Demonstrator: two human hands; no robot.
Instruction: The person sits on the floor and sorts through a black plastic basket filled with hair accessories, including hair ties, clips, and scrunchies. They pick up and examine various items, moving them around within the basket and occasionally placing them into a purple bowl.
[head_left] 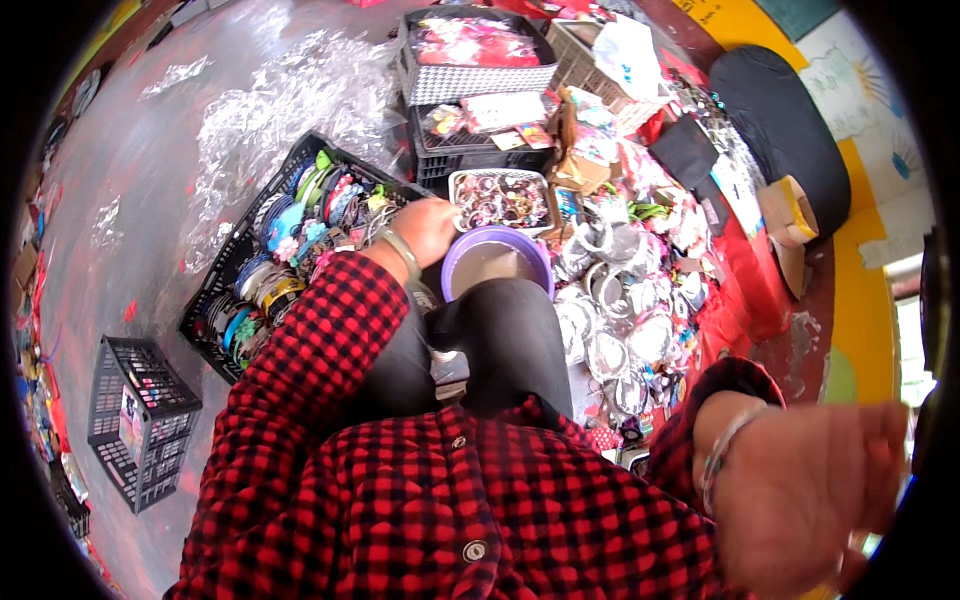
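Observation:
My left hand (428, 232), with a pale bangle at the wrist, is curled beside a white basket (503, 232) of small hair ties and trinkets. Its fingertips are hidden, so what it may hold does not show. Just right of it stands a purple bucket (545, 262) with cloudy contents, in front of my knees. A black crate (215, 290) full of headbands and hair accessories lies under and left of my left forearm. My right hand (800, 490) is raised at the lower right, slightly blurred, palm showing and fingers apart, nothing visible in it.
Black crates (470, 82) of packaged goods stand stacked at the back, beside a wicker basket (590, 62). Bagged accessories (625, 300) pile up on the right. Clear plastic wrap (290, 125) covers floor at the far left; a smaller black crate (145, 425) stands nearer.

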